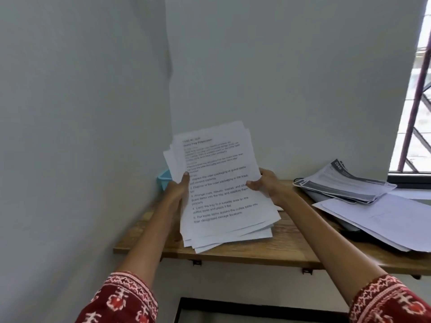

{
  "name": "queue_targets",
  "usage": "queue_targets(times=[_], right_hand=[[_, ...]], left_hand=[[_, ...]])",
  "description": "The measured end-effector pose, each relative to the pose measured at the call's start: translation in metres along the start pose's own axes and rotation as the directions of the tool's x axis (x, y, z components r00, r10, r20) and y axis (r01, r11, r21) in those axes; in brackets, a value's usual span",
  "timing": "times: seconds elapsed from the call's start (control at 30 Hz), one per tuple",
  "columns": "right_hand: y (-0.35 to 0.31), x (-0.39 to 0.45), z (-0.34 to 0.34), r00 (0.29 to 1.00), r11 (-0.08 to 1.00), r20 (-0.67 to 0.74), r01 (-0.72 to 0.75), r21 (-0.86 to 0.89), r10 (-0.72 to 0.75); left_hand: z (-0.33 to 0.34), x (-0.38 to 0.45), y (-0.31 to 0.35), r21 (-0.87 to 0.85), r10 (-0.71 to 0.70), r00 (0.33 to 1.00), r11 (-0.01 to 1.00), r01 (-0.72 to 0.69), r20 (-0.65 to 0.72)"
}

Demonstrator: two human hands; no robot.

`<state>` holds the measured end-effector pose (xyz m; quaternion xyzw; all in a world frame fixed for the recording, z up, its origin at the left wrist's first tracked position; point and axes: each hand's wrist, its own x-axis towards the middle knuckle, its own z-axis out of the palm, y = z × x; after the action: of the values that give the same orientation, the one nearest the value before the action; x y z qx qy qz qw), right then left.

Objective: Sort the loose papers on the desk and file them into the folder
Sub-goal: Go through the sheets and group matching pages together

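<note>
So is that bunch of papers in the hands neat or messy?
Messy. The stack of papers is fanned out, with uneven edges and corners sticking out at the top and bottom.

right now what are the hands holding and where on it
Both hold one stack of printed papers: the left hand grips its left edge, the right hand its right edge, thumbs on the front sheet.

head cam, fwd-down, near desk (256,252)

You've got the paper stack (221,187) at mid-frame, tilted up off the wooden counter (268,250). Your left hand (178,188) grips its left edge, your right hand (268,185) pinches the right edge. More papers (363,201) lie at right, under the window (417,113).
</note>
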<state>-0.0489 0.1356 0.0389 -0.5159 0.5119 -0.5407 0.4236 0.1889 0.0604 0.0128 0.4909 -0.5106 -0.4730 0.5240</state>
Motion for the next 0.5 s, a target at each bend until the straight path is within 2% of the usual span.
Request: queue_targets(times=[0.07,0.13,0.2,0.3,0.4,0.5], right_hand=[[-0.002,0.003,-0.002,0.996,0.997,-0.023,0.082,0.014,-0.081],[-0.004,0.008,0.000,0.986,0.987,-0.048,0.161,-0.024,-0.162],[-0.009,0.011,0.006,0.974,0.976,-0.061,0.215,-0.038,-0.217],[-0.021,0.013,0.015,0.951,0.956,-0.106,0.292,-0.013,-0.292],[-0.026,0.016,0.017,0.911,0.926,-0.169,0.378,-0.023,-0.376],[-0.019,0.018,0.019,0.878,0.907,-0.239,0.419,-0.039,-0.416]], left_hand=[[0.009,-0.004,0.013,-0.032,0.180,0.984,0.983,-0.180,-0.013],[0.018,-0.011,0.032,0.017,0.409,0.912,0.912,-0.409,-0.011],[0.023,-0.013,0.049,0.065,0.533,0.846,0.844,-0.532,0.004],[0.022,-0.010,0.064,0.077,0.602,0.797,0.797,-0.598,-0.040],[0.013,-0.013,0.067,0.016,0.649,0.754,0.759,-0.651,-0.103],[0.007,-0.013,0.059,0.000,0.650,0.743,0.753,-0.658,-0.160]])
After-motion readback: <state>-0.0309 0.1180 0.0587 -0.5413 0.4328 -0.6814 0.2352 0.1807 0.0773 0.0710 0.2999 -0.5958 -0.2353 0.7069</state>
